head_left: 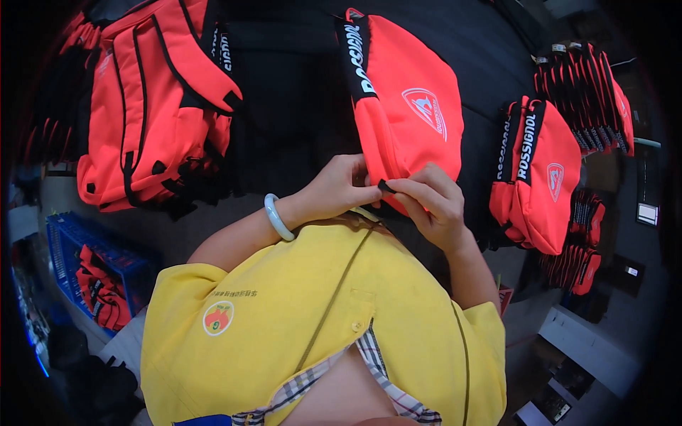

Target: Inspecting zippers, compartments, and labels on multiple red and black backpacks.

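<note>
A person in a yellow shirt [284, 305] stands close against a black-covered tabletop [284, 121], both hands at the near end of a bright red pouch [412, 92]. The pouch lies right of centre in the head view, its near end just above the shirt front, with a black band [353, 53] bearing white lettering along its far left edge and a white emblem on its face. The right hand [435, 200] pinches a small black tab [386, 186] between thumb and forefinger at the pouch's lower left corner. The left hand [348, 186], below a wrist with a pale green bangle [277, 216], is drawn narrow beside the tab, its fingertips at the pouch's edge; whether they grip the fabric cannot be told. To the left rests a red backpack [142, 106] with black-trimmed straps. To the right, two matching pouches [543, 170] lean side by side, and beyond them is a tight row of red-and-black pouches [586, 99]. At lower left, a blue crate [85, 226] holds crumpled red-and-black pieces [103, 291].
</note>
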### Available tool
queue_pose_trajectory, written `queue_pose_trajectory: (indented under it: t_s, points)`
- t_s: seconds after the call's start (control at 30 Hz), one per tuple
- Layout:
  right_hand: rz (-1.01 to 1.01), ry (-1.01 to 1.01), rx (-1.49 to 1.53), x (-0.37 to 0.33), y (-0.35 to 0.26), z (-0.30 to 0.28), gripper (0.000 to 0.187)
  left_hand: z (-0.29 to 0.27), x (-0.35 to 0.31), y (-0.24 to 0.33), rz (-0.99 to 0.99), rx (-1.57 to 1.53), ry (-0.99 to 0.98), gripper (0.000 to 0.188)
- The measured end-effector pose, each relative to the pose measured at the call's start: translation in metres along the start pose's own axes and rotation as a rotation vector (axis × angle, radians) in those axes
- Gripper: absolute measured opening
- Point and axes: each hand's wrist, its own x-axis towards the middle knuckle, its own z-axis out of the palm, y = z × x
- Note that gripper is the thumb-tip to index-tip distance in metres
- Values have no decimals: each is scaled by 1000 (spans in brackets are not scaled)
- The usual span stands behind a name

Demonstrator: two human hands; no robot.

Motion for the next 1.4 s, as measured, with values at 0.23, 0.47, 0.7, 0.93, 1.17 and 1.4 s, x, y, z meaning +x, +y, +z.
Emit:
queue_pose_trajectory:
  t_s: [0.23, 0.47, 0.7, 0.93, 1.17, 1.4]
  points:
    - [382, -175, 142, -13, -9, -3, 30, -5, -6, 5, -34, 18, 49, 32]
    - [192, -148, 112, 1, -4, 2, 16, -6, -1, -5, 85, 93, 102, 41]
    - [47, -132, -194, 62, 14, 4, 8, 13, -7, 12, -172, 91, -57, 29]
    - [349, -76, 177, 79, 101, 65, 18, -10, -4, -17, -124, 539, -71, 29]
    - [929, 120, 500, -65, 75, 78, 21, -94, -75, -109, -143, 625, 886, 34]
    - [1489, -41, 980, -151, 55, 89, 23, -118, -15, -114, -220, 637, 700, 29]
